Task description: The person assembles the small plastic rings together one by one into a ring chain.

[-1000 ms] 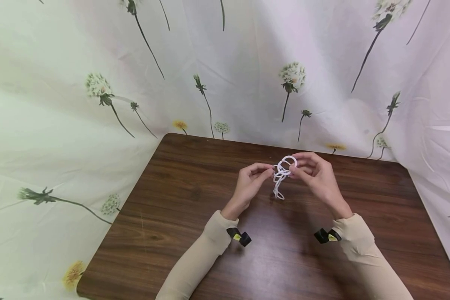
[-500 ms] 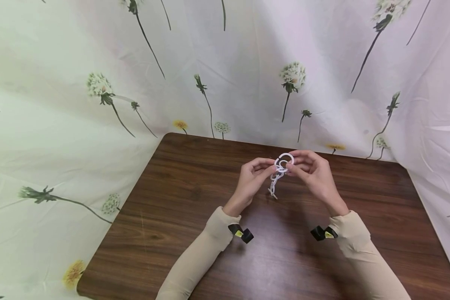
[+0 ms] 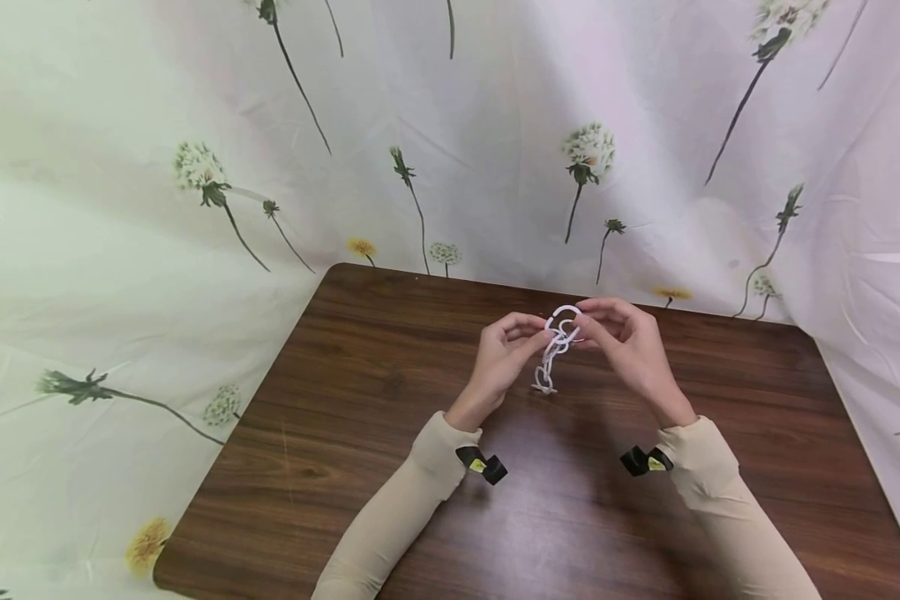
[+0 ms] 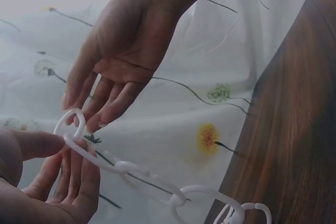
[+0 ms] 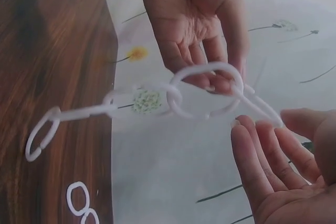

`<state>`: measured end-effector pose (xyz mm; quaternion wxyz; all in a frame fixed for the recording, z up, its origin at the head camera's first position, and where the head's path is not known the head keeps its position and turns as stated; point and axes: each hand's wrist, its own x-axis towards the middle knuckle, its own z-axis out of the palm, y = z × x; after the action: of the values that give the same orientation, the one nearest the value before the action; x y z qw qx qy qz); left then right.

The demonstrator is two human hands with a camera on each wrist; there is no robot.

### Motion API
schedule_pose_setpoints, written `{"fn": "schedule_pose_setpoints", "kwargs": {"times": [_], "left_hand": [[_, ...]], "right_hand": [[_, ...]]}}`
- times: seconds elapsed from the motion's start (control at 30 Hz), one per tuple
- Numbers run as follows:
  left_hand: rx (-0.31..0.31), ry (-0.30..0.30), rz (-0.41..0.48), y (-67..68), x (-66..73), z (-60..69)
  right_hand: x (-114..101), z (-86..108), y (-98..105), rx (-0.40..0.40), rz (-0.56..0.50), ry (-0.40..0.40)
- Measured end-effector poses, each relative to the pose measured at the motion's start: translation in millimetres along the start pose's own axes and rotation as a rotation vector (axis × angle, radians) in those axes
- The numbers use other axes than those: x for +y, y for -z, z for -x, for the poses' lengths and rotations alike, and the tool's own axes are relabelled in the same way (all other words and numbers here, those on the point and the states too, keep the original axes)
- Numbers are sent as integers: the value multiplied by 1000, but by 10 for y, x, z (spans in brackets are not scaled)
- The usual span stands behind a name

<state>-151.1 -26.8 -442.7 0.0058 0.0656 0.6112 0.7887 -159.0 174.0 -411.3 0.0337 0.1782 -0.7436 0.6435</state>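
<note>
Both hands are raised above the brown table [image 3: 375,417] and meet at a white ring-shaped link [image 3: 567,308], which shows a small gap in its upper left side. Thumb and fingers of the left hand [image 3: 492,367] pinch links at the ring's left side. From the right, the right hand [image 3: 633,358] pinches the ring between thumb and fingers. Below them hangs a chain [image 3: 546,367] of several white links. The right wrist view shows a link [image 5: 266,110] at the right thumb tip, joined to a larger oval link [image 5: 207,67] by the left fingers.
A pale curtain [image 3: 487,167] printed with dandelions stands behind the table and along its left side. Each sleeve cuff carries a small black device, the left one [image 3: 493,470] and the right one [image 3: 634,461]. Two white links [image 5: 79,198] show low in the right wrist view.
Both hands have shifted slightly left and up with the links. The ring has turned so that its gap shows, and the hanging chain has swung left.
</note>
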Motion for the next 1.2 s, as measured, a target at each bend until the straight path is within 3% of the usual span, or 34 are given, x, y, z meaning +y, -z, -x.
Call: {"fn": "schedule_pose_setpoints", "kwargs": {"times": [0.23, 0.7, 1.0, 1.2], "left_hand": [[38, -6, 2, 51, -11, 2], [91, 19, 14, 183, -53, 10], [108, 36, 8, 242, -108, 4], [113, 36, 11, 254, -137, -4]], "right_hand": [[152, -97, 110, 27, 33, -43], [663, -267, 348, 42, 57, -172], [1061, -329, 444, 61, 126, -257], [1301, -343, 444, 85, 220, -263]]}}
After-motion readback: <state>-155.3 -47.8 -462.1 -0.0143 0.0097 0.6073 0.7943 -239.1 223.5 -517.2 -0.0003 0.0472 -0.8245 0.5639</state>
